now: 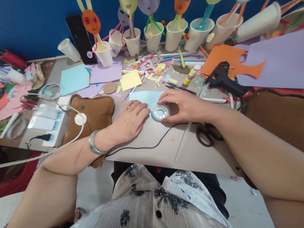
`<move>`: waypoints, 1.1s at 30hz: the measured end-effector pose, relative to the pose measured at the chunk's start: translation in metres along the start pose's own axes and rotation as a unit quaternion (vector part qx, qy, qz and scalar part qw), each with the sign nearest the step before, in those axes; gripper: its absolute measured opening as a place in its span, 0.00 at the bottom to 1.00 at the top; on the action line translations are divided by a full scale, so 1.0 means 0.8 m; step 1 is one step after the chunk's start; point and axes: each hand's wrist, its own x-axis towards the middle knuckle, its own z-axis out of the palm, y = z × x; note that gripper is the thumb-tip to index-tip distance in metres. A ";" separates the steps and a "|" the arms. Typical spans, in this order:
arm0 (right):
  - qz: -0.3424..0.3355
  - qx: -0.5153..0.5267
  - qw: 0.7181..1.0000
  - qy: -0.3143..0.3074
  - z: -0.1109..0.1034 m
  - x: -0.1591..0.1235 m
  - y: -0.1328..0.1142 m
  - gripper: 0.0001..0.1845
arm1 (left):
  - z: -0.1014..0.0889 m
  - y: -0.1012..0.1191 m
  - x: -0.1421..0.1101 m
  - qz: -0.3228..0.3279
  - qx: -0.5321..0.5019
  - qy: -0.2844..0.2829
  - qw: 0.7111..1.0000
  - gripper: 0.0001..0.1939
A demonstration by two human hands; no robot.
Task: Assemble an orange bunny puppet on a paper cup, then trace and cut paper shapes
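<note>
A pale blue sheet of paper (pixel 140 96) lies on the table in front of me. My left hand (pixel 134 119) rests palm down at its near left edge, fingers laid flat and slightly bent, with a ring and a bangle on that arm. On the paper, a roll of tape (pixel 155 114) lies flat with its round hole facing up. My right hand (pixel 179 104) has it between the thumb and the curved fingers. The paper's right part is hidden under this hand.
Black scissors (pixel 205 137), a clear glue stick (pixel 183 141) and a black cable (pixel 138 147) lie nearby. A glue gun (pixel 224 79) sits to the right. Paper cups (pixel 175 36) with face figures line the back. A power strip (pixel 59 124) and brown pouch (pixel 88 114) are left.
</note>
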 end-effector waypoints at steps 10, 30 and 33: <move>0.004 -0.004 1.000 -0.004 0.000 0.001 0.003 0.22 | 0.000 0.002 0.004 0.085 -0.022 -0.006 0.996 0.20; 0.051 0.036 0.998 0.010 -0.047 -0.017 -0.032 0.42 | -0.004 0.005 0.001 0.093 0.004 -0.028 0.995 0.20; 0.031 0.048 0.994 0.097 -0.081 -0.033 -0.070 0.32 | -0.007 0.007 0.001 0.088 0.006 -0.033 0.996 0.19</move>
